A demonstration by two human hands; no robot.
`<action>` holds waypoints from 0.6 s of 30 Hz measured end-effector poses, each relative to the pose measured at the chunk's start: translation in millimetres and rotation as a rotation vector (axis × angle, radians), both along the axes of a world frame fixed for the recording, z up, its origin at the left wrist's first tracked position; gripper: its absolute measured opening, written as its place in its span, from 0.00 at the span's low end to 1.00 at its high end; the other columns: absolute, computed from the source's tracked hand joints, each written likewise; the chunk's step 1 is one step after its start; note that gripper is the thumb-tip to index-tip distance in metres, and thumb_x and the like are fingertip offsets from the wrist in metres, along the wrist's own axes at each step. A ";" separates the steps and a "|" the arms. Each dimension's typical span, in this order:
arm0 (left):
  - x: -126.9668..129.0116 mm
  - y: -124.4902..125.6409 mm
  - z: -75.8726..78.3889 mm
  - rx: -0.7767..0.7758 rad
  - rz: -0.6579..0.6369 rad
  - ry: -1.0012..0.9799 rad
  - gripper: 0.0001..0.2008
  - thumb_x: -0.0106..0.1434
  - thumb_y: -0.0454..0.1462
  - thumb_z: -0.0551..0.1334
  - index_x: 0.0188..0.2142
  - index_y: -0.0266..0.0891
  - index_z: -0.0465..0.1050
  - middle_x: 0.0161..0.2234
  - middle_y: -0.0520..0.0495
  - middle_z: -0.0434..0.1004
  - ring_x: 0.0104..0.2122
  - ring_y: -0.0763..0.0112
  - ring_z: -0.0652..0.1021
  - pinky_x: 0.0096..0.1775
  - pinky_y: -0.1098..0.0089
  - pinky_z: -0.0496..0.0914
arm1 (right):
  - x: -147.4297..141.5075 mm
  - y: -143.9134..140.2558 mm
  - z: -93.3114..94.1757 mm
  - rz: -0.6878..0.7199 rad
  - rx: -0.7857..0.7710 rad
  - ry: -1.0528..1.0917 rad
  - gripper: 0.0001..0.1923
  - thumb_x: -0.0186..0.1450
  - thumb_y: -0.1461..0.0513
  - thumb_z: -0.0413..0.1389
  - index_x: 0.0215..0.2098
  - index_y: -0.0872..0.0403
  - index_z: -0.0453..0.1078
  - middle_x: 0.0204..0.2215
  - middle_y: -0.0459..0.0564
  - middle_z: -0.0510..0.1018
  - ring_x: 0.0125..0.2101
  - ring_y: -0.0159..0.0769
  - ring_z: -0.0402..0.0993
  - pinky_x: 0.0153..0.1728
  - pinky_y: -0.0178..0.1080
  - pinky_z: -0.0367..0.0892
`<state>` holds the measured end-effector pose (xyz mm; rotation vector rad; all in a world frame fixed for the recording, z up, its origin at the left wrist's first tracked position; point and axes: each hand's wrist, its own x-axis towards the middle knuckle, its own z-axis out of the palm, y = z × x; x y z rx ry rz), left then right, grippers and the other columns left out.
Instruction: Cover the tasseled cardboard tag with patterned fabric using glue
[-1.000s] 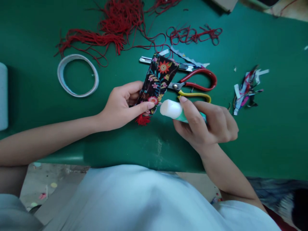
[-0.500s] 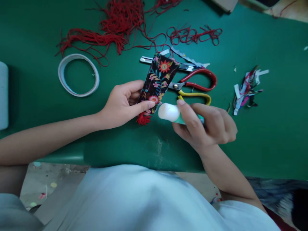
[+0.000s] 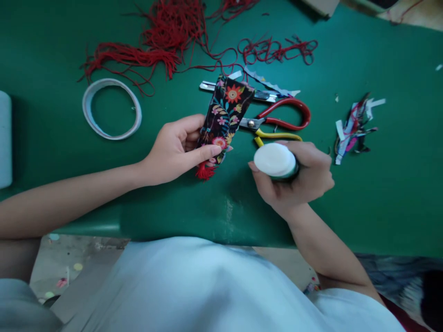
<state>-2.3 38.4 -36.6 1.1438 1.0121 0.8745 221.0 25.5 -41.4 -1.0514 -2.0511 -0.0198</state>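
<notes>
My left hand point(image 3: 173, 150) pinches the lower end of a black floral fabric strip point(image 3: 224, 115), which leans up and away over the green table point(image 3: 380, 193). A small red tassel point(image 3: 205, 172) sticks out below my thumb. My right hand point(image 3: 297, 177) grips a glue stick point(image 3: 276, 160) with a white end that now faces up toward the camera, a short way right of the strip and apart from it.
Scissors point(image 3: 280, 122) with a red and a yellow handle lie just behind my right hand, next to a utility knife point(image 3: 211, 86). Red cords point(image 3: 166, 41) are heaped at the back. A roll of white tape point(image 3: 111, 108) lies left; fabric scraps point(image 3: 353, 129) right.
My right hand has drawn the glue stick away from the strip's lower end and turned it so its white end points up. My left hand and the strip have barely moved.
</notes>
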 end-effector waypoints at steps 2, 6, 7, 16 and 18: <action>-0.9 -0.2 -0.9 -0.008 -0.018 -0.017 0.14 0.56 0.43 0.70 0.38 0.37 0.74 0.34 0.51 0.81 0.36 0.63 0.83 0.38 0.66 0.81 | -5.9 -4.7 2.4 -0.010 -0.219 0.145 0.17 0.58 0.59 0.62 0.45 0.46 0.64 0.31 0.46 0.76 0.28 0.36 0.75 0.25 0.39 0.68; -2.7 -0.6 -3.3 -0.061 -0.112 -0.124 0.16 0.56 0.44 0.70 0.40 0.39 0.76 0.34 0.53 0.80 0.31 0.66 0.83 0.32 0.69 0.81 | -18.3 -11.4 7.9 0.037 -0.872 0.656 0.11 0.58 0.63 0.62 0.36 0.46 0.65 0.23 0.40 0.68 0.20 0.32 0.66 0.22 0.39 0.64; -2.8 -0.7 -3.8 -0.092 -0.147 -0.159 0.16 0.56 0.44 0.71 0.41 0.39 0.76 0.34 0.53 0.80 0.29 0.68 0.82 0.30 0.69 0.81 | -20.9 -12.1 8.4 0.082 -1.038 0.796 0.10 0.58 0.63 0.62 0.34 0.47 0.66 0.21 0.40 0.67 0.18 0.31 0.64 0.20 0.38 0.63; -1.1 -3.1 -7.0 -0.294 -0.320 -0.336 0.15 0.54 0.43 0.72 0.39 0.40 0.77 0.34 0.50 0.81 0.28 0.70 0.82 0.26 0.75 0.79 | -32.7 -19.9 -7.5 0.290 -1.332 1.052 0.14 0.53 0.53 0.68 0.31 0.51 0.72 0.23 0.42 0.74 0.17 0.28 0.66 0.16 0.34 0.64; -1.1 -3.3 -7.7 -0.300 -0.330 -0.327 0.16 0.53 0.44 0.72 0.39 0.40 0.77 0.33 0.50 0.82 0.29 0.68 0.82 0.27 0.74 0.80 | -32.7 -19.5 -9.7 0.288 -1.300 1.014 0.16 0.52 0.52 0.69 0.31 0.52 0.72 0.24 0.43 0.75 0.19 0.29 0.69 0.18 0.35 0.67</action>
